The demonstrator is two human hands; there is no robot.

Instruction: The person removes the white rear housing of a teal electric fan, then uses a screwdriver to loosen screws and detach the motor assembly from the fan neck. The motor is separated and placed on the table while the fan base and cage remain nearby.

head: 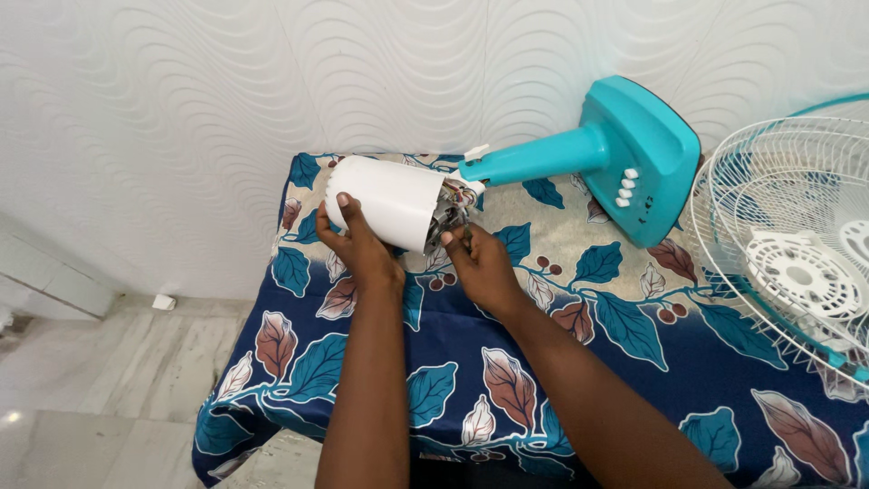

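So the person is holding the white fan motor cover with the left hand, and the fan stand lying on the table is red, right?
Not quite. The left hand does hold the white motor cover, but the fan stand lying on the table is teal, not red, as the head view shows.

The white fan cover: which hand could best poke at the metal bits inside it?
The right hand, probably: its fingertips already sit at the open end of the white fan cover, by the exposed motor. The left hand grips the cover's side.
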